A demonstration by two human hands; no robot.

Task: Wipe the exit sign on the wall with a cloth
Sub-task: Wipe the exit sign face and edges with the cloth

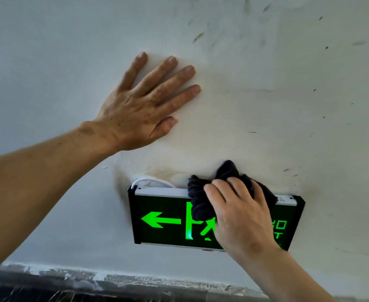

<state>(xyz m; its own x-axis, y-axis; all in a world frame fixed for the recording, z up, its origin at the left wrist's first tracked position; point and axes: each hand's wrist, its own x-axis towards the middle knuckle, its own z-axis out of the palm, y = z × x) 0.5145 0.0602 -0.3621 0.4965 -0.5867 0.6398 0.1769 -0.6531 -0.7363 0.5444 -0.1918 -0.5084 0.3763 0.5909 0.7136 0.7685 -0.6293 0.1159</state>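
Note:
A black exit sign (164, 216) with a lit green arrow and running figure hangs low on the white wall (266, 94). My right hand (242, 214) is shut on a dark bunched cloth (201, 201) and presses it against the sign's upper middle and top edge. The hand and cloth hide the middle of the sign and part of its lettering at the right. My left hand (144, 103) lies flat on the wall above and left of the sign, fingers spread, holding nothing.
The wall carries dark scuff marks at the upper right and a brownish stain just above the sign. A white cable (144, 179) loops over the sign's top left corner. A rough grey strip (113, 280) runs along the wall's base.

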